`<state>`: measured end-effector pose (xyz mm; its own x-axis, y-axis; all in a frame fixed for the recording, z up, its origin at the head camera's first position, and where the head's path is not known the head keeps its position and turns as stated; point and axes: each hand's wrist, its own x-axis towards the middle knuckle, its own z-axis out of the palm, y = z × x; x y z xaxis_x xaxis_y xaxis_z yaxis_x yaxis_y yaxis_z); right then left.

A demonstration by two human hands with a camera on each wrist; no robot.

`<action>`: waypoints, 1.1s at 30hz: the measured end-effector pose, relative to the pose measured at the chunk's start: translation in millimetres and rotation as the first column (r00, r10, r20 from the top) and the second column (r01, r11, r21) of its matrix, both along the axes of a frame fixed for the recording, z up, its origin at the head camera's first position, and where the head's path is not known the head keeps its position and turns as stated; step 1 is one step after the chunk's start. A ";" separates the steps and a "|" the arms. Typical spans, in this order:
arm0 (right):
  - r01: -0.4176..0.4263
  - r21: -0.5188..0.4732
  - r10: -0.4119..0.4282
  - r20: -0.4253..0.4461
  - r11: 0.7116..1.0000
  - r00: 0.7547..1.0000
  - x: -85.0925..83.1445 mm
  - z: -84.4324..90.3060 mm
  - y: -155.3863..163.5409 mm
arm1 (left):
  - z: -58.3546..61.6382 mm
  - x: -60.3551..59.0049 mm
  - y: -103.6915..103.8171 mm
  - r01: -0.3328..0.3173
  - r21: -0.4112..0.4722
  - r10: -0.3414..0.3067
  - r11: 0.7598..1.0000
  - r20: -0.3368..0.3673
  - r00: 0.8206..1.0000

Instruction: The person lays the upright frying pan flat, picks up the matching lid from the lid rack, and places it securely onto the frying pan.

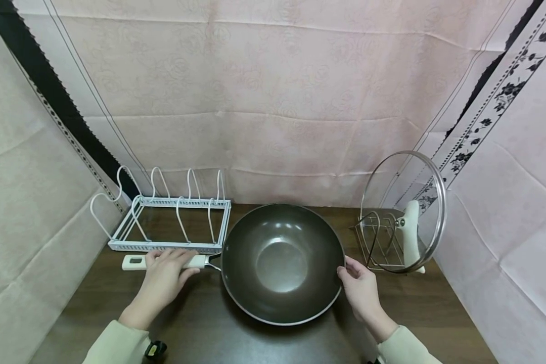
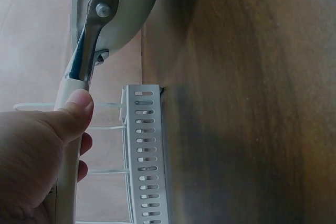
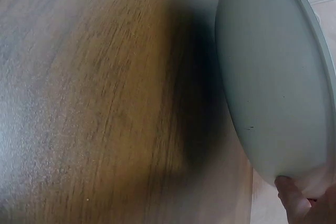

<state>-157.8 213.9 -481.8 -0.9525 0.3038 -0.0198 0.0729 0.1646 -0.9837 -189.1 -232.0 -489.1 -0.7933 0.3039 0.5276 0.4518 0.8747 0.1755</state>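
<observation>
A dark wok (image 1: 282, 263) with a pale outer shell (image 3: 273, 87) sits on the wooden table (image 1: 209, 323). My left hand (image 1: 164, 278) grips its cream handle (image 1: 134, 262), the thumb (image 2: 76, 111) pressed on the handle near the metal bracket (image 2: 92, 35). My right hand (image 1: 361, 288) holds the wok's right rim, thumb on top of the edge. In the right wrist view a fingertip (image 3: 291, 195) touches the wok's underside.
A white wire rack (image 1: 173, 222) stands just behind the handle, its slotted base (image 2: 147, 156) close to my left hand. A glass lid (image 1: 407, 212) leans upright in a metal holder (image 1: 377, 242) at the right. Cloth-covered walls enclose three sides.
</observation>
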 end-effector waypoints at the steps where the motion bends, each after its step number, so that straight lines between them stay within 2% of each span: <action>1: -0.001 0.002 0.001 0.003 1.000 1.000 0.4 -0.5 0.1 | -0.1 0.0 -0.2 0.002 0.001 -0.002 1.000 0.000 1.000; 33: 0.007 0.015 -0.008 0.043 1.000 0.999 3.7 -7.8 -4.1 | 2.4 -2.1 -7.3 0.050 -0.049 -0.051 0.998 -0.021 0.998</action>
<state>-154.1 209.8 -489.6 -0.9485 0.3116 -0.0565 0.1168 0.1786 -0.9770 -191.3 -239.3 -486.7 -0.7643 0.3685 0.5291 0.4988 0.8579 0.1230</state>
